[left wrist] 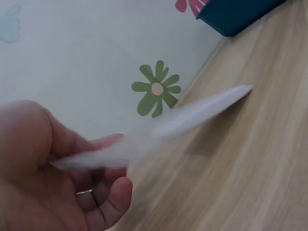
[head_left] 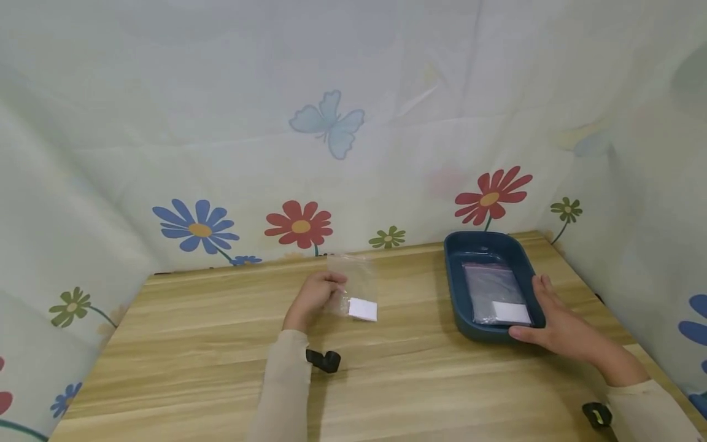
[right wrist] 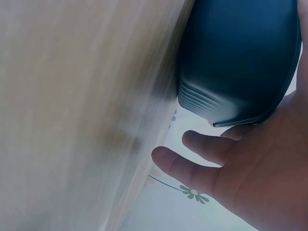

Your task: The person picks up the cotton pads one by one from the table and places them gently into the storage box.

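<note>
My left hand (head_left: 316, 298) pinches the left edge of a clear plastic zip bag (head_left: 356, 279) with a white paper piece (head_left: 363, 309) at its lower right corner. In the left wrist view the bag (left wrist: 187, 118) extends edge-on from between thumb and fingers, above the wood. To the right stands a dark blue plastic bin (head_left: 455, 294). Another clear bag (head_left: 488, 285), with a reddish strip along its top and a white rectangle (head_left: 510, 312), lies inside. My right hand (head_left: 569, 328) touches the bin's near right corner, thumb at the near rim; its fingers (right wrist: 187, 168) extend fairly straight.
The wood-grain table (head_left: 221, 344) runs back to a hanging white cloth (head_left: 221, 123) printed with flowers and a butterfly. Cloth also hangs at both sides. Black wrist devices (head_left: 326, 361) sit at both sleeves.
</note>
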### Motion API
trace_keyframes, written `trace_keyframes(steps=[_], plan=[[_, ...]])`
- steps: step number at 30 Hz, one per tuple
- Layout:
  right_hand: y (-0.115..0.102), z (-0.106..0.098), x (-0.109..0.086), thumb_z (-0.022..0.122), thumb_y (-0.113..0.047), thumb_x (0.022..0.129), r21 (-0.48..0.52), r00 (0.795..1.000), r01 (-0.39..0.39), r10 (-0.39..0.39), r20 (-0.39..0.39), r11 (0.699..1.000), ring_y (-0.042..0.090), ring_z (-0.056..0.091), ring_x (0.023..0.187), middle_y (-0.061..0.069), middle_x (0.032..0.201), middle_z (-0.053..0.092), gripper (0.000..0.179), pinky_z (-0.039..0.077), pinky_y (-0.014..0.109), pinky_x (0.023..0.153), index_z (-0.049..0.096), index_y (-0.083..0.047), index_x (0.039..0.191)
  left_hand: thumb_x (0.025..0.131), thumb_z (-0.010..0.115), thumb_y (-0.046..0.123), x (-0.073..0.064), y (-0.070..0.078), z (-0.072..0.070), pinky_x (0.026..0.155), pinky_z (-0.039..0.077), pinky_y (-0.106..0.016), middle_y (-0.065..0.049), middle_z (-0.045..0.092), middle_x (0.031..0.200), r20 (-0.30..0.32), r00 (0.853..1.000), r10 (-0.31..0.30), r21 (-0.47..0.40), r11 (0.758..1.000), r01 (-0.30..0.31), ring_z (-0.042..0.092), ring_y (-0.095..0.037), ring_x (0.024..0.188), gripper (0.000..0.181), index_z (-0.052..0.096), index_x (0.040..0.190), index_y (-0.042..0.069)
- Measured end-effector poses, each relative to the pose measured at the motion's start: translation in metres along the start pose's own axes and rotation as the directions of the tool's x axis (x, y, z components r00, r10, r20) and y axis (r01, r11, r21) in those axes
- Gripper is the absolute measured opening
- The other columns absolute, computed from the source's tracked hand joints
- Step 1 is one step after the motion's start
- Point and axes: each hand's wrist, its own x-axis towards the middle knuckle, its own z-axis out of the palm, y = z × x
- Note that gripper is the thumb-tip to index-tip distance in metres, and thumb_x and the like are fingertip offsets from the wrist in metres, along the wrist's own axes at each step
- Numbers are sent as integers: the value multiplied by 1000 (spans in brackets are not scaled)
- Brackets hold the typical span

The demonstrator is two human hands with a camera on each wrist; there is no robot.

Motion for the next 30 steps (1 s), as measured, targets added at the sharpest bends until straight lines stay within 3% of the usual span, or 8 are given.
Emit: trace_keyframes(steps=[3, 5, 8, 12, 16, 19, 23, 30], plan=[[1, 0, 0, 75, -49, 87, 6, 1000, -5, 5, 6, 1000, 64, 1, 140, 35, 158, -19, 125, 11, 83, 98, -14, 5, 155, 94, 64, 7, 1, 1, 4, 75, 50, -30, -10, 69, 107, 0, 1000, 25, 58, 998, -25, 60, -19, 88, 25, 71, 116, -2], [1, 0, 0, 75, -49, 87, 5, 1000, -9, 9, 10, 1000, 64, 1, 140, 35, 158, -19, 125, 13, 82, 99, -15, 5, 155, 91, 68, 6, 2, 1, 7, 78, 51, -32, -13, 68, 109, 7, 999, 34, 58, 998, -34, 61, -23, 92, 29, 69, 119, -2], [0, -1, 1, 76, -50, 87, 6, 1000, -14, 14, 13, 1000, 64, 1, 140, 35, 158, -20, 126, 16, 80, 100, -15, 5, 155, 86, 68, -1, 5, 3, 11, 74, 51, -31, -17, 65, 108, 19, 999, 45, 21, 999, -46, 59, -25, 90, 37, 65, 123, -4], [1, -1, 1, 76, -49, 87, 11, 1000, -18, 17, 18, 1000, 64, -1, 140, 36, 157, -20, 126, 16, 80, 100, -15, 5, 155, 81, 60, -11, 4, 2, 14, 68, 49, -27, -20, 62, 109, 15, 998, 64, -10, 998, -64, 56, -24, 88, 41, 63, 122, -6], [1, 0, -1, 76, -49, 87, 20, 1000, -15, 15, 23, 1000, 65, -1, 139, 35, 157, -21, 126, 15, 80, 100, -15, 5, 155, 85, 56, -10, 2, 1, 13, 65, 49, -29, -19, 65, 106, 13, 998, 69, -10, 998, -69, 57, -24, 85, 31, 68, 113, -5], [1, 0, -1, 76, -48, 87, 29, 1000, -11, 11, 22, 1000, 64, -2, 140, 35, 158, -21, 126, 14, 80, 100, -16, 4, 155, 91, 59, -2, 0, 2, 12, 71, 49, -31, -12, 68, 100, -2, 997, 78, 45, 996, -78, 59, -24, 86, 19, 72, 105, -1], [2, -1, -2, 75, -48, 88, 28, 1000, -7, 7, 23, 1000, 64, -3, 140, 34, 157, -23, 125, 14, 81, 100, -17, 4, 155, 91, 62, 2, -2, 2, 11, 78, 47, -33, -6, 68, 97, -22, 997, 79, 100, 992, -77, 58, -23, 89, 15, 74, 100, 4], [-2, -1, -1, 75, -51, 88, 19, 999, -18, 17, 30, 1000, 64, -3, 140, 34, 158, -22, 126, 14, 81, 99, -18, 2, 155, 91, 63, -3, -6, 4, 8, 75, 50, -32, -9, 68, 100, -13, 997, 71, 46, 996, -71, 60, -24, 89, 17, 72, 105, 3]])
